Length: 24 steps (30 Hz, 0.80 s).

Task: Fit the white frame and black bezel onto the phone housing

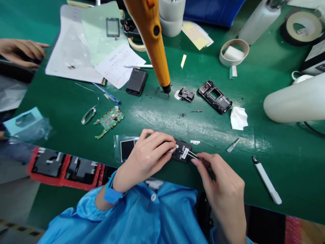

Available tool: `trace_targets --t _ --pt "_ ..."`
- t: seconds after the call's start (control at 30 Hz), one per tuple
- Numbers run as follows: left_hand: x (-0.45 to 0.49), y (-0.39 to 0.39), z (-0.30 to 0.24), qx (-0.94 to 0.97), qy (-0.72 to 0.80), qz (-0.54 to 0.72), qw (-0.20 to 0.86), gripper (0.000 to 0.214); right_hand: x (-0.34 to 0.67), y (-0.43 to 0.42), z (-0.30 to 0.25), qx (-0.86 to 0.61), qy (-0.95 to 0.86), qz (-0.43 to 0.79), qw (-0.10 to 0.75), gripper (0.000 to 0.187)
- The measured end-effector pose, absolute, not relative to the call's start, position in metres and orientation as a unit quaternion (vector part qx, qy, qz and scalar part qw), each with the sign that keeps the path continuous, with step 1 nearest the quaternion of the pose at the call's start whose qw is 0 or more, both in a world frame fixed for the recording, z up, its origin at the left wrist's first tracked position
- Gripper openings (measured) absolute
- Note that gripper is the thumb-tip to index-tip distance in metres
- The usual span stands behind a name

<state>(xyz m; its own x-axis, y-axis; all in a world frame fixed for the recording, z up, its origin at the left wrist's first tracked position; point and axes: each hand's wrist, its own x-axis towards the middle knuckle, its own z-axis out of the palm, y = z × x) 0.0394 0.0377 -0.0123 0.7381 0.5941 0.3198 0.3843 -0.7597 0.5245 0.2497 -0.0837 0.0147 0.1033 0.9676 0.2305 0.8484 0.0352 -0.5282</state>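
Note:
A small black handheld device (179, 157) lies on the green bench close in front of me, its left end under my fingers. It bears a white label (185, 153). My left hand (149, 152) is closed over that end, holding it, with bent fingers; a bit of white shows at the fingertips, too small to make out. My right hand (220, 183) pinches metal tweezers (191, 154), whose tips touch the label area. Just beyond the device is a small white sticker strip (195, 142). A clear film with a black panel (127, 149) is partly hidden behind my left hand.
An orange electric screwdriver (154, 44) hangs over the bench. Around lie a green circuit board (110, 120), a black housing frame (215, 97), a black device (136, 81), a white-handled cutter (266, 179) and a white cylinder (296, 98). Another person's hand (22, 52) is at far left.

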Motion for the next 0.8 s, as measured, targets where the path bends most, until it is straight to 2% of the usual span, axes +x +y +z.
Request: trace_targets --t 0.33,0.47,0.8 --pt "0.039 0.039 -0.013 0.908 0.274 0.231 0.217 0.012 0.270 -0.058 0.014 -0.600 -0.778 -0.028 0.187 0.004" --pt "0.038 0.042 -0.014 0.909 0.273 0.228 0.216 0.015 0.270 -0.054 0.009 -0.589 -0.783 -0.064 0.190 0.016" --pt "0.038 0.044 -0.020 0.905 0.279 0.238 0.214 0.018 0.262 -0.052 -0.005 -0.593 -0.774 -0.084 0.206 0.017"
